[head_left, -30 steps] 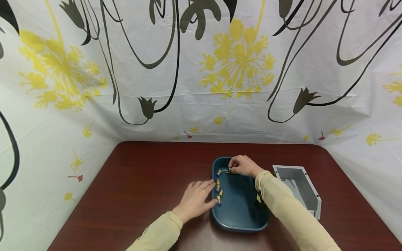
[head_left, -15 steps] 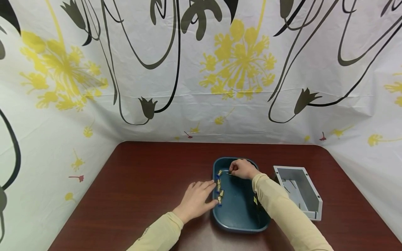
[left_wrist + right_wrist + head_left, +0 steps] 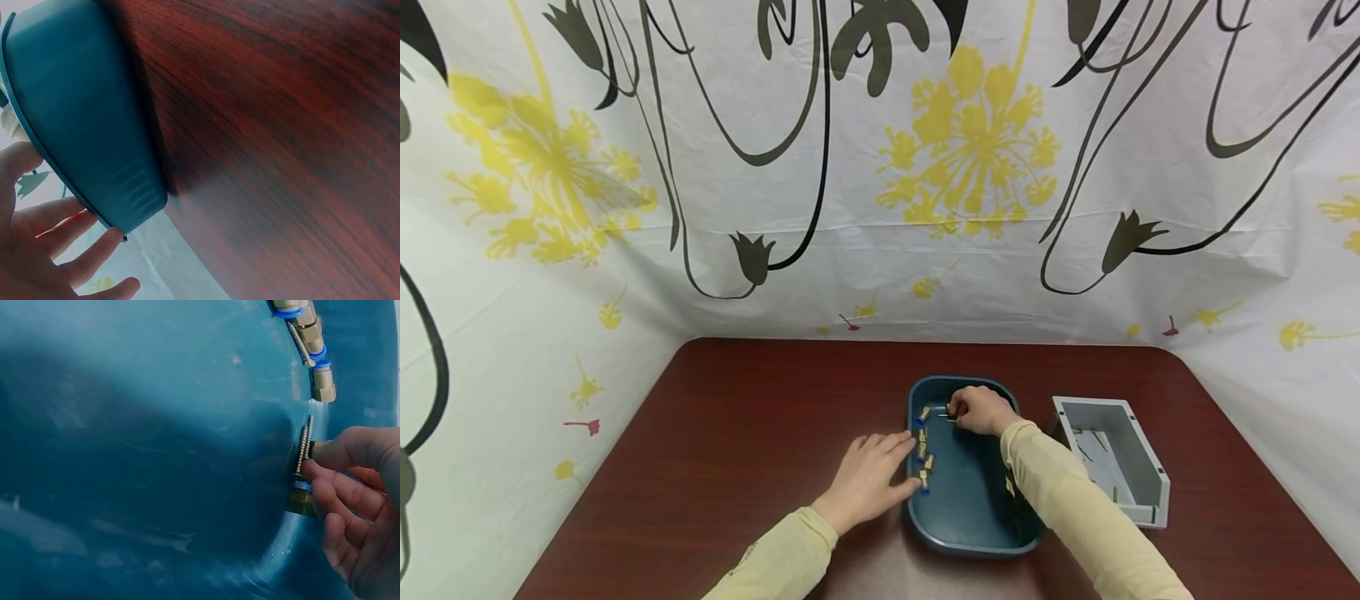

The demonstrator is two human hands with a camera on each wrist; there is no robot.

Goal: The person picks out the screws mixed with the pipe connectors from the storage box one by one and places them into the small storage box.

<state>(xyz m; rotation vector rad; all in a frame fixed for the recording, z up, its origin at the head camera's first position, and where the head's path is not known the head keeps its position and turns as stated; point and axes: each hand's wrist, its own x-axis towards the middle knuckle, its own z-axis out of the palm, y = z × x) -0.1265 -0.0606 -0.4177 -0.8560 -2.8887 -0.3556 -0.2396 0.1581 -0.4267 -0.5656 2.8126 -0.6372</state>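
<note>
My left hand (image 3: 868, 479) lies at the near-left side of a blue tray (image 3: 970, 533), its spread fingers touching the rim; the left wrist view shows these fingertips (image 3: 109, 240) against the tray's edge. My right hand (image 3: 983, 410) reaches into the tray's far end. In the right wrist view its thumb and forefinger pinch at a screw (image 3: 310, 434), with another screw (image 3: 301, 450) alongside. A brass fitting with a blue ring (image 3: 301, 500) lies by the curled fingers. The thumb partly hides a further small brass piece (image 3: 317, 449). Several brass fittings (image 3: 922, 437) line the tray's left wall.
A grey open box (image 3: 1138, 446) stands right of the tray, with a few thin dark pieces (image 3: 1097, 439) inside. A small yellow label (image 3: 1010, 483) shows at the tray's right side, partly behind the right sleeve. Patterned cloth (image 3: 880, 208) hangs behind the brown table (image 3: 760, 417).
My right hand has moved slightly down and nearer within the tray, and the right forearm has shifted left, uncovering more of the grey box. The left hand stays on the rim.
</note>
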